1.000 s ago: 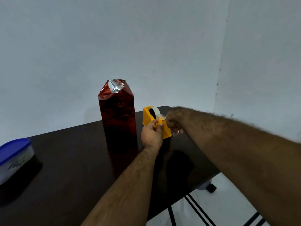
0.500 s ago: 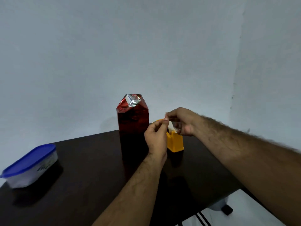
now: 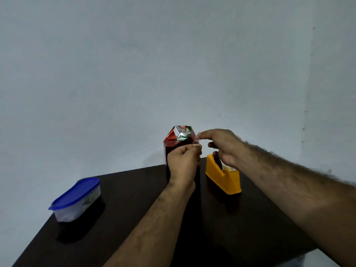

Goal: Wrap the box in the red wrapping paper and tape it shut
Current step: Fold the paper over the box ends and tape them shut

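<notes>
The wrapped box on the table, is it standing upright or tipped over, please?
Upright. The wrapped box stands on end on the table, its gathered, crinkled foil top facing up; the left hand hides much of its body.

Upright on counter (image 3: 134,218): wrapped box (image 3: 178,139) at centre rear, tape dispenser (image 3: 223,178) just right of it, lidded container (image 3: 76,201) well left.

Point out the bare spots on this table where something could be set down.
Bare table lies between the blue-lidded container and the wrapped box, and along the near edge under the forearms. It is crowded at the far corner, round the box, the tape dispenser and both hands.
</notes>
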Tool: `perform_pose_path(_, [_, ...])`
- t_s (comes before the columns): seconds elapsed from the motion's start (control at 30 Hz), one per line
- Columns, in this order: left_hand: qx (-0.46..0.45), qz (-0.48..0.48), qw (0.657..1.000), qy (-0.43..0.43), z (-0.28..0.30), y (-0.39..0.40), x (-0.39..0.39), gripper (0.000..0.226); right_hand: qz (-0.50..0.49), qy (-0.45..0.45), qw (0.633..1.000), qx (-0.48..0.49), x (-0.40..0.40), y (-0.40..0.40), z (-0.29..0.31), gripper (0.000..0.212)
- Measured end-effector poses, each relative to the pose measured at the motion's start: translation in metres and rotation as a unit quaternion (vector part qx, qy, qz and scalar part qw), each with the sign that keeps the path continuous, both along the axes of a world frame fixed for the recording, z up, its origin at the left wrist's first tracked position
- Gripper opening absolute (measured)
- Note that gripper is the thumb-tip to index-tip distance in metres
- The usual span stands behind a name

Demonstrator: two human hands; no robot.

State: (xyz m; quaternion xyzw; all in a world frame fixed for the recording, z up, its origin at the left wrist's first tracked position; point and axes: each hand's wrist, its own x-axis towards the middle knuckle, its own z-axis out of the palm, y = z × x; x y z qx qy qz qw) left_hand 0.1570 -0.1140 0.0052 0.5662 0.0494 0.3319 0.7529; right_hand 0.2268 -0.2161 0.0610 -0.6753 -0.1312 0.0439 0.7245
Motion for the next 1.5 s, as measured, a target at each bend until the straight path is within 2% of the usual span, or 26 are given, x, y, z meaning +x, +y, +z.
perform_pose_path(0.1, [0.004, 0.010, 1.000, 0.016, 0.010, 0.014, -0.008, 0.011, -0.012, -0.041, 0.999, 0.030, -0.004, 0.010, -0.004, 0.016])
perform_pose_path(0.23, [0.009, 0.010, 1.000, 0.013, 0.021, 0.028, -0.015, 0.011, 0.029, -0.082, 0.995, 0.052, -0.010, 0.021, 0.001, 0.014])
perform_pose_path(0.3, [0.025, 0.018, 0.999, 0.013, 0.026, 0.037, -0.017, 0.011, 0.030, -0.130, 0.989, 0.070, -0.009, 0.024, 0.002, 0.007])
perform_pose_path(0.33, [0.032, 0.023, 0.999, 0.009, 0.029, 0.043, -0.018, 0.011, 0.017, -0.168, 0.983, 0.079, -0.008, 0.025, 0.002, 0.004])
perform_pose_path(0.4, [0.029, 0.036, 0.999, -0.006, 0.037, 0.055, -0.018, 0.012, -0.057, -0.230, 0.966, 0.100, -0.001, 0.028, 0.000, 0.008])
perform_pose_path(0.5, [-0.007, 0.061, 0.997, -0.038, 0.045, 0.081, -0.017, 0.011, -0.168, -0.193, 0.957, 0.135, 0.036, 0.023, -0.012, 0.017])
perform_pose_path(0.53, [-0.015, 0.068, 0.997, -0.043, 0.045, 0.090, -0.015, 0.011, -0.156, -0.160, 0.968, 0.116, 0.046, 0.022, -0.016, 0.016])
perform_pose_path(0.6, [-0.025, 0.071, 0.996, -0.037, 0.039, 0.103, -0.010, 0.011, -0.066, -0.094, 0.991, 0.066, 0.057, 0.020, -0.028, 0.013])
perform_pose_path(0.67, [-0.026, 0.064, 0.997, -0.016, 0.028, 0.110, -0.001, 0.011, 0.008, -0.067, 0.997, 0.031, 0.062, 0.023, -0.035, 0.017])
perform_pose_path(0.8, [-0.004, 0.042, 0.999, 0.002, 0.009, 0.111, 0.013, 0.010, 0.072, -0.071, 0.995, -0.012, 0.067, 0.036, -0.041, 0.021])
perform_pose_path(0.93, [0.050, 0.045, 0.998, -0.001, 0.002, 0.116, 0.020, 0.008, 0.115, -0.099, 0.988, -0.016, 0.067, 0.046, -0.043, 0.017])
perform_pose_path(1.13, [0.087, 0.064, 0.994, 0.015, 0.003, 0.121, 0.020, 0.007, 0.165, -0.132, 0.977, -0.037, 0.064, 0.050, -0.038, 0.026])
perform_pose_path(1.4, [0.183, 0.028, 0.981, 0.060, 0.034, 0.131, 0.012, 0.016, 0.210, -0.151, 0.966, -0.029, 0.072, 0.050, -0.044, 0.028])
perform_pose_path(1.5, [0.269, 0.005, 0.959, 0.089, 0.062, 0.137, 0.011, 0.017, 0.218, -0.144, 0.965, 0.004, 0.075, 0.056, -0.049, 0.029])
